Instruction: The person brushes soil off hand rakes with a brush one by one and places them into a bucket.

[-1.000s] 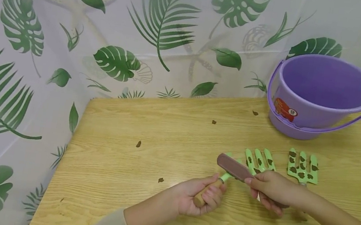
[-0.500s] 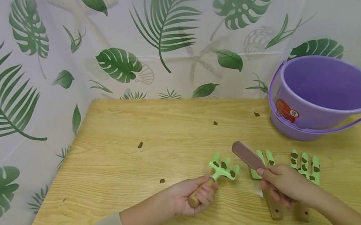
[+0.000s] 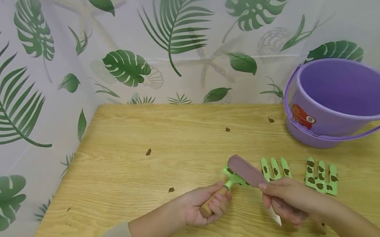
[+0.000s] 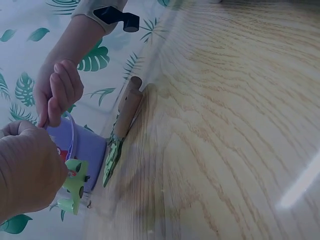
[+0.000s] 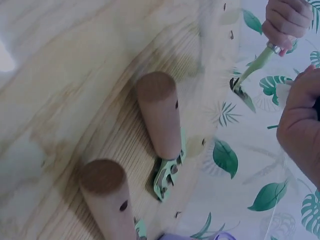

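Note:
My left hand point(image 3: 205, 205) grips the wooden handle of a small green garden fork point(image 3: 234, 178), whose head carries brown patches. My right hand point(image 3: 289, 199) holds a flat, round-ended brown paddle-shaped tool point(image 3: 246, 171); in the head view its blade overlaps the fork's head and hides the tines. Two more green garden forks lie beyond my right hand, a middle one point(image 3: 275, 171) and one farther right point(image 3: 320, 183), both with brown patches. Their wooden handles show clearly in the right wrist view, the nearer handle point(image 5: 159, 115) with a dark hole near its end.
A purple bucket point(image 3: 336, 125) with its handle down stands at the back right of the wooden table point(image 3: 121, 190). Small brown flakes point(image 3: 148, 152) are scattered over the tabletop. Behind it hangs a leaf-printed cloth point(image 3: 124, 12).
The brown tool lifts off to the upper right of the fork's head, then comes back across it. My left hand with the fork shifts slightly left; the other forks and the bucket stay put.

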Action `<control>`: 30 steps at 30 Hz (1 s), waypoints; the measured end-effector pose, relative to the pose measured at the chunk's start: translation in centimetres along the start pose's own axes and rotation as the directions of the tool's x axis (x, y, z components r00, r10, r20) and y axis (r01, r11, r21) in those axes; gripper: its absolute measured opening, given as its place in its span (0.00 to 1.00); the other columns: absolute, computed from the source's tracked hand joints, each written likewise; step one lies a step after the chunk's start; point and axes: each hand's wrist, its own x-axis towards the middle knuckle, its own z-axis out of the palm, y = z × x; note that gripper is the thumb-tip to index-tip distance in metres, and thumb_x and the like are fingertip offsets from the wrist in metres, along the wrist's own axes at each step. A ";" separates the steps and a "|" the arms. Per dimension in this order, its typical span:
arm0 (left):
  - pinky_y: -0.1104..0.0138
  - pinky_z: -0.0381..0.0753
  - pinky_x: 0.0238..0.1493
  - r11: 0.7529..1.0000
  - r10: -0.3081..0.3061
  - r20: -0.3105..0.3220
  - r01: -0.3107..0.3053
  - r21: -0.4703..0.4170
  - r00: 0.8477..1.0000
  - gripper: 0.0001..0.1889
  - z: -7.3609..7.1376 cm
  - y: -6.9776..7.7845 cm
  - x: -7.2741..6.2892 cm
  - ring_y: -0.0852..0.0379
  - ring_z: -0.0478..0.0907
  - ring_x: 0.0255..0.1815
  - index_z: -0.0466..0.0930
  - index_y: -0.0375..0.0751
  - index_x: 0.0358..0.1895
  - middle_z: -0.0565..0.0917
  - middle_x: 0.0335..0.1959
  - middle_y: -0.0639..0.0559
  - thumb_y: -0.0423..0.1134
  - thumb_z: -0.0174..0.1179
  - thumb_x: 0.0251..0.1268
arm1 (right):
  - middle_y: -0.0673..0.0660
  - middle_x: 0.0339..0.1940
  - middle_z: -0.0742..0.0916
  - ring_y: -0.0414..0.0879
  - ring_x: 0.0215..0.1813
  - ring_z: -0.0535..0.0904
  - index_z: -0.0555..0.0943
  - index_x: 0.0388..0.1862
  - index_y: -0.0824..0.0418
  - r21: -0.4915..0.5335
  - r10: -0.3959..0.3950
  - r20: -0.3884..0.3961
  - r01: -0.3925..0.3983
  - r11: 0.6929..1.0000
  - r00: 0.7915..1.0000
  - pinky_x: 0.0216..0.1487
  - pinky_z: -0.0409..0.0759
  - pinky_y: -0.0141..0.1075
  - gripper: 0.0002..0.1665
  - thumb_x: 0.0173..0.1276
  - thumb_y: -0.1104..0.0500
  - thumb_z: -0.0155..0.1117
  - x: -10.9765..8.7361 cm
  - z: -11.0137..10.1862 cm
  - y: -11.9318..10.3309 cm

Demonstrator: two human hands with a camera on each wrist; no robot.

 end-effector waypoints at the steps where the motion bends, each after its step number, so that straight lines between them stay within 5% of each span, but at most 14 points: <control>1: 0.87 0.61 0.15 1.000 0.000 0.002 0.000 0.001 1.000 0.20 0.1 0.0 0.0 0.70 0.63 0.14 0.66 0.42 0.33 0.66 0.17 0.60 0.54 0.37 0.74 | 0.46 0.07 0.72 0.32 0.07 0.65 0.73 0.28 0.65 0.033 -0.001 0.032 0.000 0.999 0.999 0.08 0.62 0.25 0.25 0.78 0.50 0.40 0.1 0.1 -0.1; 6: 0.88 0.60 0.15 1.000 0.003 0.011 -0.004 0.031 1.000 0.20 0.2 0.1 0.0 0.71 0.63 0.14 0.67 0.42 0.33 0.66 0.17 0.60 0.54 0.36 0.75 | 0.45 0.08 0.72 0.32 0.07 0.66 0.74 0.29 0.63 0.159 -0.029 0.145 0.005 0.987 0.989 0.07 0.64 0.27 0.23 0.78 0.51 0.39 0.5 0.1 -0.3; 13: 0.88 0.57 0.15 0.991 0.018 0.031 -0.022 0.130 0.999 0.20 0.4 -0.1 0.0 0.71 0.63 0.13 0.67 0.43 0.33 0.66 0.17 0.61 0.54 0.34 0.76 | 0.44 0.09 0.71 0.32 0.08 0.63 0.76 0.29 0.60 0.262 -0.055 0.217 -0.003 0.965 0.975 0.06 0.46 0.38 0.23 0.79 0.53 0.37 1.2 -0.1 0.3; 20: 0.88 0.56 0.15 0.988 0.007 0.069 -0.018 0.153 0.998 0.20 0.4 -0.3 -0.2 0.72 0.63 0.13 0.68 0.43 0.32 0.66 0.17 0.62 0.53 0.35 0.76 | 0.43 0.09 0.72 0.31 0.08 0.64 0.75 0.28 0.61 0.217 0.000 0.140 -0.031 0.976 0.990 0.09 0.61 0.25 0.23 0.78 0.52 0.40 1.5 -0.4 1.0; 25: 0.88 0.56 0.15 0.991 0.002 0.062 -0.010 0.136 0.998 0.21 0.5 -0.4 -0.2 0.71 0.62 0.13 0.68 0.43 0.32 0.65 0.17 0.61 0.53 0.35 0.76 | 0.45 0.08 0.72 0.32 0.07 0.64 0.74 0.28 0.63 0.083 0.050 0.024 -0.052 0.995 0.998 0.09 0.63 0.25 0.24 0.77 0.49 0.42 1.5 0.1 1.2; 30: 0.88 0.55 0.15 0.994 0.008 0.038 -0.012 0.110 0.999 0.20 0.5 -0.6 -0.1 0.71 0.62 0.13 0.68 0.43 0.32 0.65 0.17 0.61 0.53 0.36 0.75 | 0.47 0.08 0.74 0.33 0.07 0.68 0.72 0.27 0.68 -0.050 0.018 -0.055 -0.021 0.999 0.998 0.08 0.66 0.24 0.26 0.78 0.51 0.40 1.8 0.7 1.3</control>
